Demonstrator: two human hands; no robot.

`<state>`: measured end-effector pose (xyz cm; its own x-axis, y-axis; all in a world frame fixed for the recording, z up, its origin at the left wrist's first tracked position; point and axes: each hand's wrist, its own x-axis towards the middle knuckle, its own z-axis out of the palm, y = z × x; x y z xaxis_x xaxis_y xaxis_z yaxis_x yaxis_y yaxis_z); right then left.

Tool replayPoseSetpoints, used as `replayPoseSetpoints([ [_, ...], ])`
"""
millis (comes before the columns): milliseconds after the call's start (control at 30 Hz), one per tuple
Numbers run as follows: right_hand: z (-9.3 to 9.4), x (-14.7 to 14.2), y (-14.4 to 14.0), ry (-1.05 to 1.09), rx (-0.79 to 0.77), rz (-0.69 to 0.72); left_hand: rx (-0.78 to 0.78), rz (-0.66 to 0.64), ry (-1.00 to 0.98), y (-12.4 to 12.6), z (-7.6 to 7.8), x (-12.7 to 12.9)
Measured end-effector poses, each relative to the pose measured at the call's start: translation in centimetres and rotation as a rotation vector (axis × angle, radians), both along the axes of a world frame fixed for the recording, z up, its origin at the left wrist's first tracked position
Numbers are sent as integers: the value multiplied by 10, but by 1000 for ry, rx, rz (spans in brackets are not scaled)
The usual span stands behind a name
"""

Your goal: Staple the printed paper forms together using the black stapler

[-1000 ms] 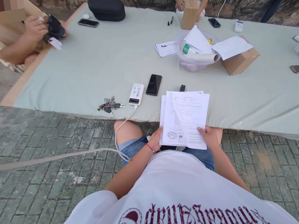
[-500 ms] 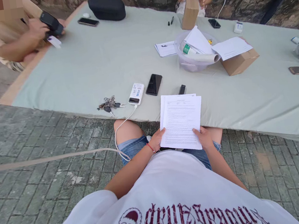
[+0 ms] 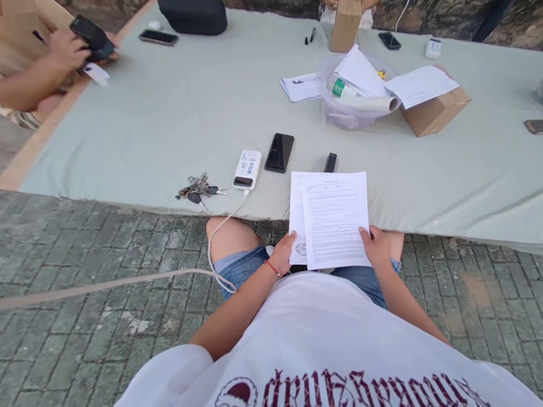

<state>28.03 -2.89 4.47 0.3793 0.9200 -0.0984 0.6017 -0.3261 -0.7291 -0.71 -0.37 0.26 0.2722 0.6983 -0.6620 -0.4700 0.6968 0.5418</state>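
Observation:
Two overlapping printed sheets are held over my lap at the table's front edge. My left hand (image 3: 284,253) is closed on the left edge of the lower sheet (image 3: 296,227), which bears a round stamp near its bottom. The upper sheet (image 3: 337,221), covered in lines of text, is pinched at its right edge by my right hand (image 3: 376,244), thumb on top. It covers most of the lower sheet. Just beyond the sheets' top edge lies a small black object (image 3: 330,163). A black phone (image 3: 279,152) and a white power bank (image 3: 247,170) rest to its left.
Keys (image 3: 200,189) lie near the edge. A cable (image 3: 219,264) runs from the power bank past my leg. Beyond stand a plastic basin (image 3: 348,118) of papers, a cardboard box (image 3: 438,114) and a black case (image 3: 193,12). Other people sit around the table (image 3: 139,127).
My right hand has shifted slightly right with the upper sheet, baring more of the lower sheet and its stamp. Across the table, a person's hands have come together at the top of a cardboard box.

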Motion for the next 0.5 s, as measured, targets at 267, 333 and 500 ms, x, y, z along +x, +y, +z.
replayPoseSetpoints([
  [267, 5, -15, 16, 67, 12, 21, 58, 8, -14, -1, 3, 1],
  [333, 4, -20, 19, 69, 16, 47, 58, 2, -10, -1, 4, 2],
  [500, 1, -27, 21, 105, -20, 54, 107, -41, -27, 1, 11, 1],
])
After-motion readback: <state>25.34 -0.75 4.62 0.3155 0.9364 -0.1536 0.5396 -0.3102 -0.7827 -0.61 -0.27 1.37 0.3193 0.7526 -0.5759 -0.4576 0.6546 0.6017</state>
